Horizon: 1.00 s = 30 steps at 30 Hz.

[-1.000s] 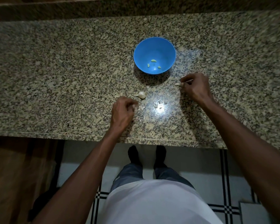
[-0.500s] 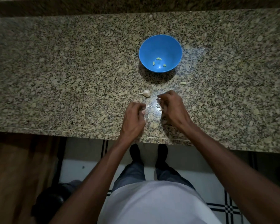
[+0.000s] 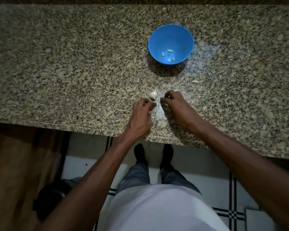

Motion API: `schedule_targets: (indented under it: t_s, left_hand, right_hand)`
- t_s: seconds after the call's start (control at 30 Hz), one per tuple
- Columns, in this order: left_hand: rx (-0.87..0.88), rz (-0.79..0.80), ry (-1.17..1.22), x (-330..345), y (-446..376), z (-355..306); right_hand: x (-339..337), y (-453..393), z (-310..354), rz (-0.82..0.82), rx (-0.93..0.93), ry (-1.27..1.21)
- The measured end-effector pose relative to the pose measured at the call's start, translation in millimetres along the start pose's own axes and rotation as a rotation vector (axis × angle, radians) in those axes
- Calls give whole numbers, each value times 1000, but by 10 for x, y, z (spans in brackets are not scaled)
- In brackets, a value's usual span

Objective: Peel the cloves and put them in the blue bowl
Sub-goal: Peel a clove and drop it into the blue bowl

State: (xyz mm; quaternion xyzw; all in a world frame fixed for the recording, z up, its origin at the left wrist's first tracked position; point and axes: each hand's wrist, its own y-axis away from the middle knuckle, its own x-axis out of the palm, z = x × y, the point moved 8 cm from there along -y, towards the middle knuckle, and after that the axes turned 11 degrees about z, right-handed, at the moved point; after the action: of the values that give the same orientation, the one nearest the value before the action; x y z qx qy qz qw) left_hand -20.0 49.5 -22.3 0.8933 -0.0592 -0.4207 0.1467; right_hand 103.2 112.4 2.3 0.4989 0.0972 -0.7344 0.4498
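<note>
Both forearms reached over the granite counter edge; the left hand and right hand sat close together with fingers curled, each apparently pinching something small, though what they held could not be made out. A whitish garlic bulb lay just beyond the left fingertips. The blue bowl stood farther back holding three peeled cloves, with one loose clove on the counter between.
</note>
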Motion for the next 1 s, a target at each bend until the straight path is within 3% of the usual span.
schedule_targets:
  t_s: [0.1,0.2,0.27,0.43,0.57,0.8,1.0]
  left_hand:
    - [-3,-72,45,-58,53,-30]
    - [-231,-220,47,-253,110,224]
    - [-311,-199,33,-237,133,291]
    - [-130,-62,55,57,45,-37]
    - [-183,-183,81,-75,13,29]
    - [-99,-18,57,-62,-235,3]
    - [-146,-80,76,-209,-130,180]
  right_hand:
    - [88,108,-235,-60,107,-114]
    - [53,276,-420,-179,187,-182]
    - [148,312,-411,-163,243,-212]
    - [327,157,67,-153,110,-233]
    - [201,176,-81,-189,157,-244]
    - [98,18,-159,-154,132,-152]
    - [118,-91,71,-15,2,-146]
